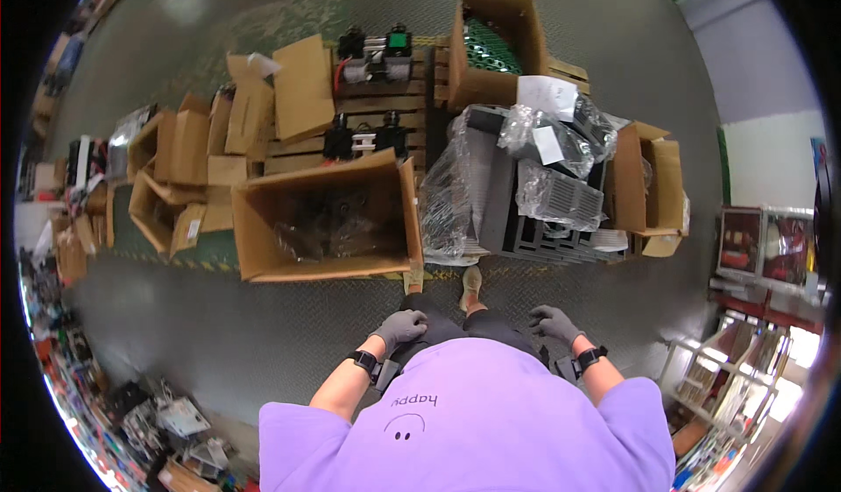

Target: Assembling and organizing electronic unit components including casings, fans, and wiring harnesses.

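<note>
Grey-gloved, with left hand and right hand released, standing near an open, rectangular brown cardboard box.

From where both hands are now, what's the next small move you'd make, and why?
I'd probably bring the gloved left hand forward to the near rim of the large open cardboard box: nothing visible is in that hand, the box stands just ahead and mostly to its left, and clear plastic wrapping shows inside.
</note>
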